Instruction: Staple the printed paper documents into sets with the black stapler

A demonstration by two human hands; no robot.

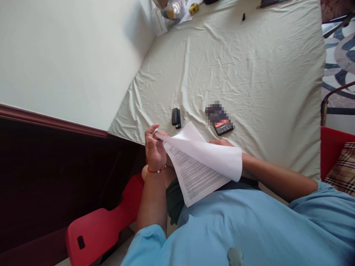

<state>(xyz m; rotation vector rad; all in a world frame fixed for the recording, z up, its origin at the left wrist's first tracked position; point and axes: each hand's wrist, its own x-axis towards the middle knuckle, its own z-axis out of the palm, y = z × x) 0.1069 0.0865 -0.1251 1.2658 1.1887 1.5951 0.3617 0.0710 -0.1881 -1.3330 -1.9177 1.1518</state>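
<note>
My left hand (pixel 154 145) pinches the corner of the top sheet of a stack of printed papers (pixel 197 173) and lifts it over. The lifted blank sheet (pixel 213 155) curls across toward my right arm. My right hand (pixel 219 142) lies mostly under that sheet; only its knuckles show and its fingers are hidden. The papers rest on my lap at the near edge of the bed (pixel 249 74). A small black stapler (pixel 176 118) lies on the sheet just beyond my left hand.
A phone (pixel 222 119) with a lit screen lies on the bed beside the stapler. Clutter, including a yellow tape measure (pixel 193 8), sits at the far end. A red plastic chair (pixel 102 229) is at lower left, a white wall (pixel 69 55) on the left.
</note>
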